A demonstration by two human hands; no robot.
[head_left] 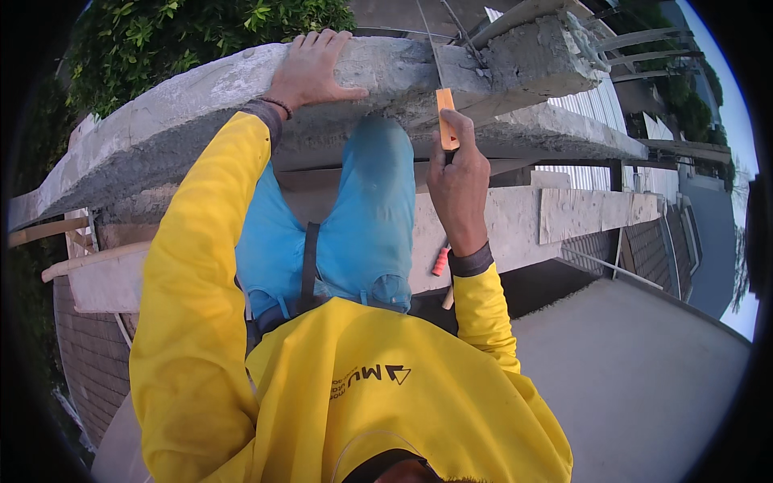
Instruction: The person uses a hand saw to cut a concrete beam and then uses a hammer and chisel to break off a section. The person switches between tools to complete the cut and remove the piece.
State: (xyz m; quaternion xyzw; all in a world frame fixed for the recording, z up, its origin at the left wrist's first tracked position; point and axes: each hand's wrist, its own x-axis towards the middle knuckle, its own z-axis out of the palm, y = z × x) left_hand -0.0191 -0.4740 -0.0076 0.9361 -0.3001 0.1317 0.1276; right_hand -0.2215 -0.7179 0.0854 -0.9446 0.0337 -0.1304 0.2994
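Observation:
My left hand [312,71] lies flat on top of the rough grey concrete beam [201,101], fingers stretched over its far edge and thumb out to the right. My right hand [460,181] grips a flat orange piece [446,117], block-like or a handle, between thumb and fingers. A thin dark line or strip runs from its far end up across the beam; I cannot tell whether it is string or metal. Behind the right wrist, a tool with a red grip [440,262] rests by the pale board, partly hidden by my sleeve.
A broken concrete end [547,60] with protruding bars lies to the right. Pale boards [596,213] run behind my legs, above a tiled roof [88,354]. A flat grey surface [628,362] spreads at lower right. Green leafy branches [201,32] crowd the far left.

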